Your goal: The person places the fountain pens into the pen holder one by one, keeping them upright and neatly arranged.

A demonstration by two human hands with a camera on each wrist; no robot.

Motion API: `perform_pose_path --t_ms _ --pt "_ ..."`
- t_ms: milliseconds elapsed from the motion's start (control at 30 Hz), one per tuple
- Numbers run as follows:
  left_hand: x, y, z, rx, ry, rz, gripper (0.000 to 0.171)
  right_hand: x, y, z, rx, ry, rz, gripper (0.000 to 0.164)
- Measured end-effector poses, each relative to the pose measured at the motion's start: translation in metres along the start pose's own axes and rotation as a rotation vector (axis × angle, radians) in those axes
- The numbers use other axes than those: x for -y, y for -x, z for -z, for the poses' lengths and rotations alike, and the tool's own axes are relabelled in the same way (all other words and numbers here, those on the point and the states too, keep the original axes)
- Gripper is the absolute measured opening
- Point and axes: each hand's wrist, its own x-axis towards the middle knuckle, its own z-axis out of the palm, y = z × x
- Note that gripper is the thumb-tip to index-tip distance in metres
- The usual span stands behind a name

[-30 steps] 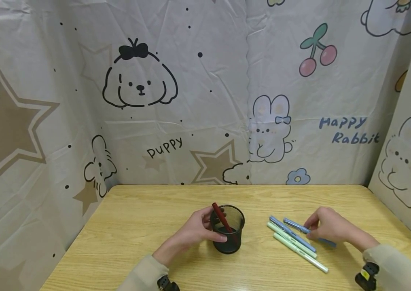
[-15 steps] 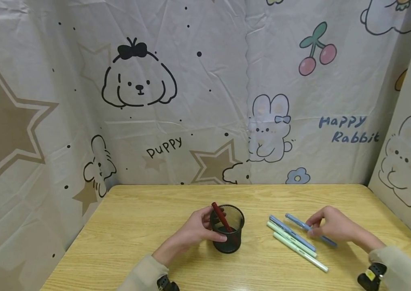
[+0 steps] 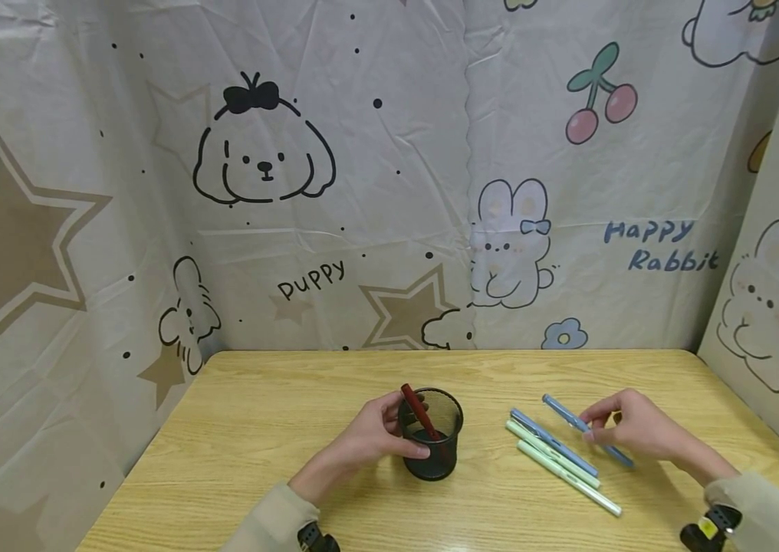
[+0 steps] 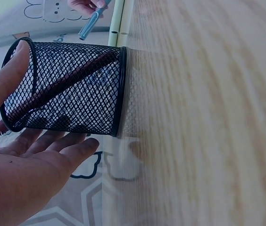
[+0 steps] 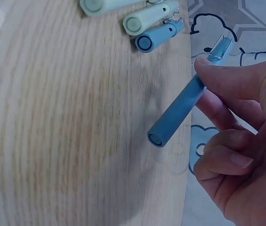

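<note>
My left hand [image 3: 369,435] holds a black mesh pen holder [image 3: 435,463] upright on the table, thumb at the near side and fingers around the far side. A dark red pen [image 3: 420,412] leans inside it, seen through the mesh in the left wrist view. On the right, my right hand [image 3: 646,429] pinches a blue pen [image 5: 178,114] between thumb and fingers, tilted and raised off the tabletop in the right wrist view. Left of that hand lie a second blue pen [image 3: 555,443], a light green pen [image 3: 555,456] and another light green pen [image 3: 569,478], side by side.
The wooden table [image 3: 279,383] has its back edge against a patterned cloth backdrop [image 3: 376,176]. Cloth also hangs at the left and right sides. The several loose pens lie between the pen holder and my right hand.
My right hand has taken the blue pen from the table, lifting it slightly and moving it a little away from the other pens. My left hand and the pen holder have stayed put.
</note>
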Motion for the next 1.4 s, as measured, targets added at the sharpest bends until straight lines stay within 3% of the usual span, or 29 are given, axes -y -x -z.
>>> perform_pose_path --t_ms 700,1100,1400 --pt "0.001 0.000 0.000 0.000 0.009 0.004 0.082 0.009 0.003 -0.010 -0.091 -0.026 0.021 0.023" --pt "0.001 0.000 0.000 -0.003 0.007 0.006 0.081 0.022 0.006 -0.015 -0.147 -0.065 -0.016 0.031" --pt "0.001 0.000 0.001 0.001 0.001 0.006 0.081 0.030 0.008 -0.022 -0.212 -0.096 -0.012 0.023"
